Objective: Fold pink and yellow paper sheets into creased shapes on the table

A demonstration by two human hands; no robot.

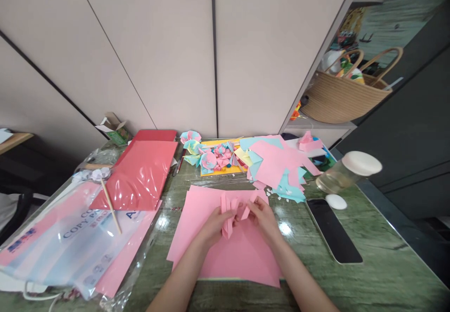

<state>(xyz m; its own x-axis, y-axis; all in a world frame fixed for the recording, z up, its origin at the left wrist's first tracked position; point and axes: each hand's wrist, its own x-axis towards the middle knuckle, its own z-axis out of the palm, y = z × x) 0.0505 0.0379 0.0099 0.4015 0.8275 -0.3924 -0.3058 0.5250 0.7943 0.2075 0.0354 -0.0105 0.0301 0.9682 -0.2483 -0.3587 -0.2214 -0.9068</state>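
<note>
My curled fingers are hiding the middle of the fold, so I am not making out whether I am holding one piece or two. My left hand (213, 226) is pinching a folded pink paper (226, 230), thumb pressing across its front. My right hand (266, 218) is closing thumb and fingers on a narrow pink flap (249, 209) just beside it. Both are hovering over or resting on the pink sheets (242, 260); contact is not showing clearly. Beyond, a scrap pile (272, 162) and paper flowers (221, 156) are crowding the far edge of the table (302, 274). On my right a phone (335, 232) is lying near a lidded jar (335, 176). On my left a plastic paper pack (70, 241), running out of view, is lying under a wooden stick (110, 205).
</note>
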